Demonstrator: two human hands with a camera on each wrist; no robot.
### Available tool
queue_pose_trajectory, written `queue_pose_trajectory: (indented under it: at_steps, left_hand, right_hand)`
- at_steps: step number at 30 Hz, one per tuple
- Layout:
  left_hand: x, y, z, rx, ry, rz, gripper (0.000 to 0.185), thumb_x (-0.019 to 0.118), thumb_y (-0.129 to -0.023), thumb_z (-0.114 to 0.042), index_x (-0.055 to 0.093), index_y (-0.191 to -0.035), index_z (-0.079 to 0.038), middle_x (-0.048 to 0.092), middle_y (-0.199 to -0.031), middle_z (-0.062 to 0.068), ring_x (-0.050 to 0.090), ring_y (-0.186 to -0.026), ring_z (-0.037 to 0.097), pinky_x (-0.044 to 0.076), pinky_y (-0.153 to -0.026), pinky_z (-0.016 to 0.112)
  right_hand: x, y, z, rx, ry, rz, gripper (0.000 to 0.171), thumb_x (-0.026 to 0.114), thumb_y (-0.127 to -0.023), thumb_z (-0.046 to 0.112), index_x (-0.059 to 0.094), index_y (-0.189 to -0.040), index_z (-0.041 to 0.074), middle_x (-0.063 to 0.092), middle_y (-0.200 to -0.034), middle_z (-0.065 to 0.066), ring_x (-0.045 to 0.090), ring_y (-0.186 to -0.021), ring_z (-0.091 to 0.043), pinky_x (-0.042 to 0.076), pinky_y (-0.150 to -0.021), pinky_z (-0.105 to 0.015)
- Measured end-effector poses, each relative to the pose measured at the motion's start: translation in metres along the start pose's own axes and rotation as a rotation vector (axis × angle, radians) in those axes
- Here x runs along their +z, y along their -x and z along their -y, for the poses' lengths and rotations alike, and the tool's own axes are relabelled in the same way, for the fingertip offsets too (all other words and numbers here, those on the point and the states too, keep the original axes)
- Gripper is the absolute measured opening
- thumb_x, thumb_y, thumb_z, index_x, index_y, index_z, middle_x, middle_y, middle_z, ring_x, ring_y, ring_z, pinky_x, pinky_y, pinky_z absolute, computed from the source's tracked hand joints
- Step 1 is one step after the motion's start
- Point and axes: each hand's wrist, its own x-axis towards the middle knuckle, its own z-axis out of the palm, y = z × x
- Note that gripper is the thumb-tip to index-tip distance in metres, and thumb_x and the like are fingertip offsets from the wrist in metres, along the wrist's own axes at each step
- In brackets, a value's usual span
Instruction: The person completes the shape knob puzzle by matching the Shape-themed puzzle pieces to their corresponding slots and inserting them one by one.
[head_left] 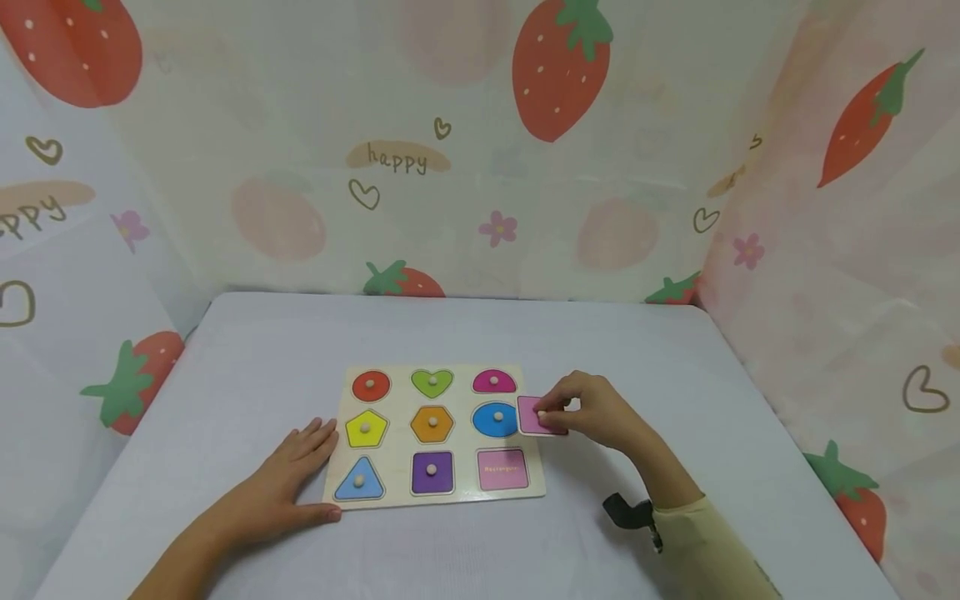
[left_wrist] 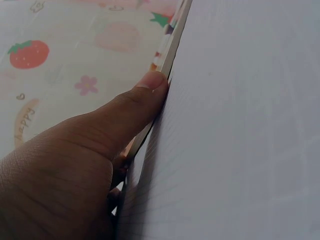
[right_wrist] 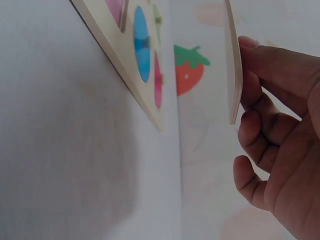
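The right hand [head_left: 600, 412] pinches the pink piece [head_left: 534, 415] above the board's [head_left: 397, 493] right edge. Its empty slot [head_left: 502, 469] lies at seven o'clock, close. The left hand [head_left: 288, 479] lies flat, steadying the board.

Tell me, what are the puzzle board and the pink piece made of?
The puzzle board looks like pale, unvarnished wood: its bare cream edge shows in the right wrist view. The pink piece, pinched by the right hand, seems the same wood, painted pink on top, matte.
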Motion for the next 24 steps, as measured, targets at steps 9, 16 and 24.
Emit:
queue_pose_trajectory:
  at_steps: [9,16,24]
  left_hand:
    - [-0.001,0.000,-0.001,0.002,0.000,0.003,0.115,0.070,-0.076,-0.077,0.031,-0.162,-0.012,0.022,-0.171,0.003,0.010,-0.159,0.032,-0.016,-0.112,0.005]
    - [-0.003,0.002,0.002,-0.008,0.034,0.006,0.115,0.072,-0.076,-0.076,0.030,-0.162,-0.013,0.021,-0.171,0.001,0.009,-0.159,0.032,-0.014,-0.115,0.008]
    - [0.001,-0.001,0.005,0.001,0.043,0.001,0.115,0.074,-0.074,-0.075,0.031,-0.162,-0.014,0.022,-0.171,0.000,0.009,-0.160,0.032,-0.013,-0.120,0.012]
  right_hand:
    - [0.017,-0.001,0.007,-0.032,-0.018,0.053,0.009,0.082,-0.089,0.026,0.082,-0.097,0.028,0.070,-0.092,0.012,0.058,-0.093,-0.016,0.055,-0.071,-0.029]
    - [0.027,-0.003,0.011,-0.064,0.001,0.060,0.012,0.083,-0.088,0.024,0.082,-0.098,0.030,0.070,-0.091,0.015,0.057,-0.093,-0.015,0.053,-0.073,-0.029]
    - [0.040,-0.004,0.015,-0.040,0.030,0.089,0.011,0.083,-0.087,0.024,0.082,-0.097,0.029,0.068,-0.092,0.014,0.056,-0.095,-0.013,0.053,-0.075,-0.029]
